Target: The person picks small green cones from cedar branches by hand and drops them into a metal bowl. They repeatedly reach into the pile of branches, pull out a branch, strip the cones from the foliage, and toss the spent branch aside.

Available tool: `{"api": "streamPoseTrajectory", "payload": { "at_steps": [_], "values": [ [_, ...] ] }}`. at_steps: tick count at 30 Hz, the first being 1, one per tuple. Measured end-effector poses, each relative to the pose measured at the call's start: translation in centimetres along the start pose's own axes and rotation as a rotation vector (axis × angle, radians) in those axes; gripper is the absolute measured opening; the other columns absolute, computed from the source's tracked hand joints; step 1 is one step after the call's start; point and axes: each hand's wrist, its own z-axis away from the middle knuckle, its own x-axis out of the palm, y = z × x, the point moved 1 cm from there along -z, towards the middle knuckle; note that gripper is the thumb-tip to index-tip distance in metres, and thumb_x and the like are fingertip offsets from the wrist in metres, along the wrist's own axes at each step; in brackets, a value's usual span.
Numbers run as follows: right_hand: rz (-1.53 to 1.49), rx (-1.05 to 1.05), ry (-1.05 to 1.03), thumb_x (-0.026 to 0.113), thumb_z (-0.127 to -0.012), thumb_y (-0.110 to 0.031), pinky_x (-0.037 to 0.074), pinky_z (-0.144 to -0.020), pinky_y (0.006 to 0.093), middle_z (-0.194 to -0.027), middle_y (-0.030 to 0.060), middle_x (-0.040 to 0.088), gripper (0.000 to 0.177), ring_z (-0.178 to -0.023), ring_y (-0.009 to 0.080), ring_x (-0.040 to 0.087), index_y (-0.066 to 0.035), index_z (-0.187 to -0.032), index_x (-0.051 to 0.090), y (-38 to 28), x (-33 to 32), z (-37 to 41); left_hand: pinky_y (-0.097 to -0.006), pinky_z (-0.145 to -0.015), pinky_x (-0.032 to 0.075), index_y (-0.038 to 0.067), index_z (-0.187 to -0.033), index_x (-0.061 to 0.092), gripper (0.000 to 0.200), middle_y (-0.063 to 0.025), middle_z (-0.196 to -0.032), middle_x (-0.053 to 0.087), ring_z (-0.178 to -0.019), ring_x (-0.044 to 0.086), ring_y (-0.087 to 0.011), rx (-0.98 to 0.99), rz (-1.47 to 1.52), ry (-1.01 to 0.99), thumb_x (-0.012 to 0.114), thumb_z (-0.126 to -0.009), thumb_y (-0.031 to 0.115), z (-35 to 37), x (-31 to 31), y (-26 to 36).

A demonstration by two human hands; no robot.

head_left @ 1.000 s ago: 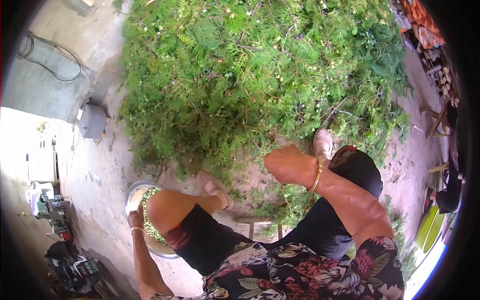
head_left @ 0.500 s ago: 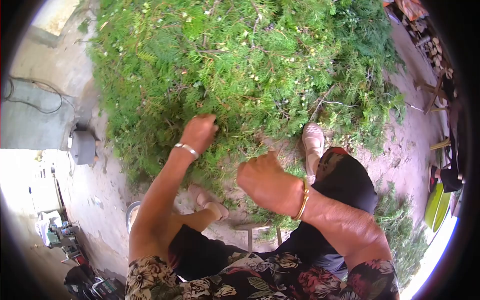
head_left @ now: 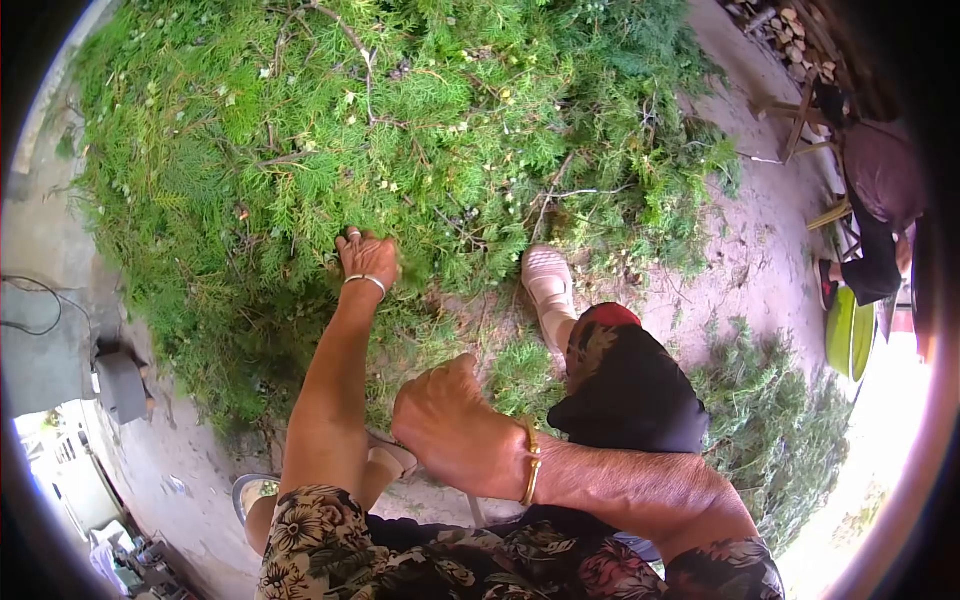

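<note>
A big heap of green conifer branches (head_left: 430, 130) covers the upper part of the view. My left hand (head_left: 368, 257) reaches to the heap's near edge, its fingers bent among the sprigs; whether they grip a sprig is hidden. It wears a ring and a silver bracelet. Closer to my body, my right hand (head_left: 447, 425) is closed in a fist above the ground, back of the hand up, with a gold bracelet (head_left: 532, 462) at the wrist. What it holds, if anything, is hidden beneath the fingers.
My shoe (head_left: 547, 272) stands at the heap's edge. More greenery (head_left: 780, 430) lies at the right. A person in dark clothes (head_left: 885, 180) is at the far right, beside a green object (head_left: 850, 335) and chopped wood (head_left: 795, 40). A grey block (head_left: 122, 387) stands left.
The view has shifted, so the heap appears farther left. My left hand has reached forward to the branches and its fingers have extended. My right hand remains closed near my body.
</note>
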Motion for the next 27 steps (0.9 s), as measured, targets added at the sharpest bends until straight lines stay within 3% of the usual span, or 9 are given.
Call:
{"api": "streamPoseTrajectory", "payload": {
  "at_steps": [2, 3, 6, 7, 8, 12, 16, 19, 27],
  "values": [
    [-0.080, -0.042, 0.026, 0.062, -0.069, -0.010, 0.040, -0.061, 0.0398, -0.071, 0.0098, 0.059, 0.010, -0.068, 0.0246, 0.060, -0.002, -0.074, 0.065, -0.1, -0.2, 0.1, -0.0523, -0.087, 0.034, 0.011, -0.091, 0.068, 0.015, -0.0146, -0.099, 0.063, -0.110, 0.046, -0.0336, 0.074, -0.249, -0.196, 0.062, -0.078, 0.015, 0.3, 0.9, -0.8],
    [-0.078, -0.055, 0.031, 0.062, -0.069, -0.010, 0.040, -0.061, 0.0398, -0.071, 0.0098, 0.059, 0.010, -0.068, 0.0246, 0.060, -0.002, -0.074, 0.065, -0.2, -0.2, 0.1, -0.0540, -0.089, 0.033, 0.008, -0.086, 0.069, 0.013, -0.0151, -0.096, 0.064, -0.111, 0.045, -0.0334, 0.087, -0.204, -0.133, 0.062, -0.077, 0.014, 1.3, 0.2, -0.8],
    [-0.027, -0.057, -0.005, 0.062, -0.069, -0.011, 0.041, -0.063, 0.0428, -0.072, 0.0102, 0.059, 0.011, -0.071, 0.0253, 0.061, -0.002, -0.075, 0.064, -0.7, 0.1, 0.2, -0.0566, -0.091, 0.032, 0.004, -0.086, 0.068, 0.014, -0.0160, -0.093, 0.065, -0.115, 0.044, -0.0332, 0.196, -0.133, 0.029, 0.062, -0.077, 0.012, 3.2, 0.8, -2.0],
    [0.003, -0.073, 0.042, 0.062, -0.069, -0.011, 0.043, -0.064, 0.0433, -0.072, 0.0108, 0.060, 0.012, -0.072, 0.0261, 0.062, -0.002, -0.076, 0.064, -0.6, 0.3, 0.3, -0.0621, -0.100, 0.023, 0.004, -0.099, 0.065, 0.031, -0.0163, -0.106, 0.063, -0.121, 0.041, -0.0339, 0.122, -0.099, -0.128, 0.066, -0.079, 0.027, 3.2, 1.0, -2.2],
    [0.032, -0.088, 0.089, 0.062, -0.070, -0.011, 0.045, -0.064, 0.0437, -0.073, 0.0115, 0.061, 0.013, -0.073, 0.0269, 0.063, -0.001, -0.077, 0.063, -0.6, 0.4, 0.4, -0.0621, -0.100, 0.023, 0.004, -0.099, 0.065, 0.031, -0.0163, -0.106, 0.063, -0.121, 0.041, -0.0339, 0.110, -0.110, -0.124, 0.066, -0.079, 0.027, 3.6, 1.0, -2.6],
    [0.033, -0.093, 0.081, 0.062, -0.069, -0.009, 0.048, -0.065, 0.0434, -0.074, 0.0123, 0.063, 0.015, -0.073, 0.0281, 0.065, 0.001, -0.081, 0.062, 0.2, -1.5, -0.4, -0.0593, -0.101, 0.026, -0.001, -0.097, 0.061, 0.031, -0.0192, -0.098, 0.064, -0.111, 0.051, -0.0369, 0.120, -0.095, -0.024, 0.063, -0.083, 0.026, 7.8, -3.6, -3.0],
    [-0.012, -0.030, 0.089, 0.062, -0.070, -0.002, 0.051, -0.069, 0.0429, -0.079, 0.0179, 0.065, 0.020, -0.079, 0.0313, 0.067, 0.005, -0.089, 0.059, 1.2, -4.3, -1.6, -0.0564, -0.093, 0.034, 0.002, -0.080, 0.063, 0.019, -0.0192, -0.084, 0.065, -0.100, 0.055, -0.0392, 0.143, 0.039, 0.301, 0.066, -0.077, 0.020, 12.9, -6.3, -4.7],
    [-0.010, 0.109, 0.126, 0.061, -0.077, -0.004, 0.051, -0.076, 0.0442, -0.084, 0.0235, 0.065, 0.026, -0.084, 0.0353, 0.066, 0.008, -0.098, 0.055, 1.5, -5.6, -2.0, -0.0544, -0.086, 0.038, 0.002, -0.075, 0.058, 0.020, -0.0192, -0.070, 0.056, -0.080, 0.055, -0.0406, 0.147, 0.067, 0.371, 0.068, -0.074, 0.019, 17.1, -7.9, -5.5],
    [0.030, 0.153, 0.095, 0.063, -0.084, -0.016, 0.050, -0.080, 0.0455, -0.090, 0.0229, 0.064, 0.025, -0.089, 0.0376, 0.065, 0.004, -0.098, 0.057, 2.0, -3.9, -2.4, -0.0524, -0.083, 0.038, 0.003, -0.071, 0.054, 0.021, -0.0152, -0.074, 0.053, -0.078, 0.052, -0.0363, 0.101, 0.237, 0.471, 0.069, -0.075, 0.018, 27.4, -6.3, 0.9]
  ]
}}
